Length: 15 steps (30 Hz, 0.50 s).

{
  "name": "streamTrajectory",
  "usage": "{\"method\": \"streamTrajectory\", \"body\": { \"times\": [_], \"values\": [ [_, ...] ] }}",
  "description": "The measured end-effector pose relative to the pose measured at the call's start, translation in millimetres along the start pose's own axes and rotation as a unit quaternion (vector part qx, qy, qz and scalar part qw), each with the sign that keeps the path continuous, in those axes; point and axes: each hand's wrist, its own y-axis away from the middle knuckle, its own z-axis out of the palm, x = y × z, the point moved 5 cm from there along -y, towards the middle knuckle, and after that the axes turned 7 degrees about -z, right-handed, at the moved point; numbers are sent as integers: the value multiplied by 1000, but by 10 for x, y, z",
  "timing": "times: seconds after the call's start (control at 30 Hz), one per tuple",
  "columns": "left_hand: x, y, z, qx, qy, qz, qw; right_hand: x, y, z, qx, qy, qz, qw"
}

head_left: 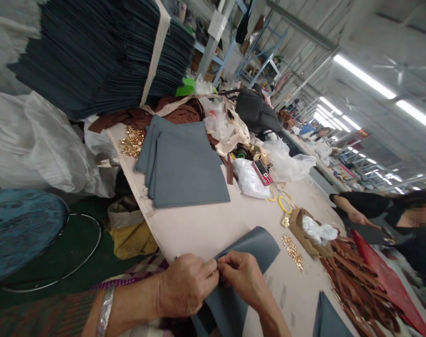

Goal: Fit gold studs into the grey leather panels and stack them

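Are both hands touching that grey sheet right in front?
Touching. The head view shows the left hand and right hand pinching the edge of the grey sheet between their fingertips.

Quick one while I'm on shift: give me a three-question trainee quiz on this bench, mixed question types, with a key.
1. True or false: both the left hand and the right hand pinch the edge of the grey fabric panel.
2. Multiple choice: the pile of gold metal fittings at the far end of the table lies A) on top of the stack of grey panels, B) beside that stack, near the table edge, C) inside the cardboard box.
3. Fill in: the brown straps lie next to a ___ sheet.

Key: 1 true; 2 B; 3 red.
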Motion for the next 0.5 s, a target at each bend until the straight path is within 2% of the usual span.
{"method": "streamTrajectory", "body": {
  "times": [0.13, 0.23, 0.33, 0.5],
  "values": [
    [0, 1, -5, 15, 6, 5, 1000, 3, -11, 9, -15, -33, 3, 999],
    [3, 2, -1, 15, 14, 7, 1000, -17, -13, 12, -2, -34, 7, 999],
    [9, 1, 0, 17, 22, 8, 1000, -19, -24, 18, 11, -35, 38, 999],
    [6, -3, 2, 6, 19, -1, 1000, 10, -87, 27, -15, -62, 98, 993]
  ]
}}
